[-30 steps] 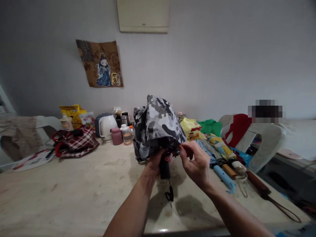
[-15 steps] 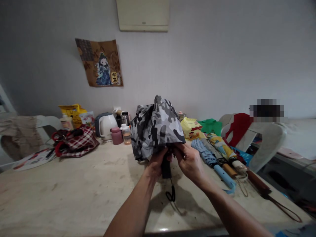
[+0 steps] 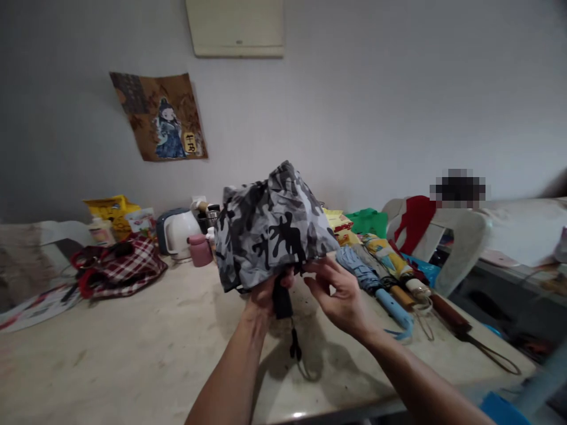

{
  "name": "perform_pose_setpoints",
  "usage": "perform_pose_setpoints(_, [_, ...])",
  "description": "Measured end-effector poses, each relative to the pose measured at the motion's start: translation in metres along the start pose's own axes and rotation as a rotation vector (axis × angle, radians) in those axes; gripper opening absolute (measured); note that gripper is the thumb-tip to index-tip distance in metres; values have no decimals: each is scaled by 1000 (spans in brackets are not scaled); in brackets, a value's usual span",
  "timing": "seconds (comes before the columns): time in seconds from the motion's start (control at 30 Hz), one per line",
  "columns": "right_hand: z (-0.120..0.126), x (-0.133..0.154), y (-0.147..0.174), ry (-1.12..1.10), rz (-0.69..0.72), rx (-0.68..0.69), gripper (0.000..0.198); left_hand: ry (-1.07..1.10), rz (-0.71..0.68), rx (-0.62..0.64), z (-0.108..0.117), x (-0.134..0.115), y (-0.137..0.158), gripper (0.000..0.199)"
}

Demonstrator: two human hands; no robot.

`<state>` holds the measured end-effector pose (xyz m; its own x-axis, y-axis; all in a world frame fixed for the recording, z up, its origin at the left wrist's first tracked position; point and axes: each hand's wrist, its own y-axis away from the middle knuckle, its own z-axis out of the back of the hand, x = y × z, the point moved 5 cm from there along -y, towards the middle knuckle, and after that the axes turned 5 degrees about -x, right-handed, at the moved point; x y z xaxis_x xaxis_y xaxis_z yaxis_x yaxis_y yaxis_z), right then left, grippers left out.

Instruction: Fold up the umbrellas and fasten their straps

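Observation:
A partly folded umbrella (image 3: 270,230) with a grey camouflage canopy stands upright above the table, its black handle (image 3: 282,298) pointing down and a wrist strap dangling from it. My left hand (image 3: 266,295) is wrapped around the shaft just under the canopy; the cloth hides part of its fingers. At the canopy's lower right edge, my right hand (image 3: 334,289) pinches the hem between thumb and fingers.
Several folded umbrellas (image 3: 396,304) lie to the right on the table (image 3: 133,354). A kettle (image 3: 181,233), a pink jar (image 3: 200,251) and a checked bag (image 3: 128,268) stand left. Behind are a chair (image 3: 469,242) and a person's head (image 3: 458,189).
The canopy has spread wider and its folds have shifted. My right hand has moved a little away from the handle along the hem. The view has turned slightly right.

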<state>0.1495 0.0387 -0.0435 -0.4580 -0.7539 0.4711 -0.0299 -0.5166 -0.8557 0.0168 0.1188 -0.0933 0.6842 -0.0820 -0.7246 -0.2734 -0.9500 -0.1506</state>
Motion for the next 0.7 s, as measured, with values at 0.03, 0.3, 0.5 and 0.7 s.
perform_pose_setpoints(0.03, [9,-4,0,-29,-24,-67,15,60,31,42,0,-2,1,34])
perform_pose_setpoints(0.3, [25,-73,-1,-199,-468,-242,28,418,42,141,19,-6,3,33])
perform_pose_setpoints(0.5, [12,-72,8,-263,-639,-115,31,405,88,245,21,1,11,37])
perform_pose_setpoints(0.7, [-17,-38,4,-431,-622,106,26,227,119,221,-1,2,18,43])
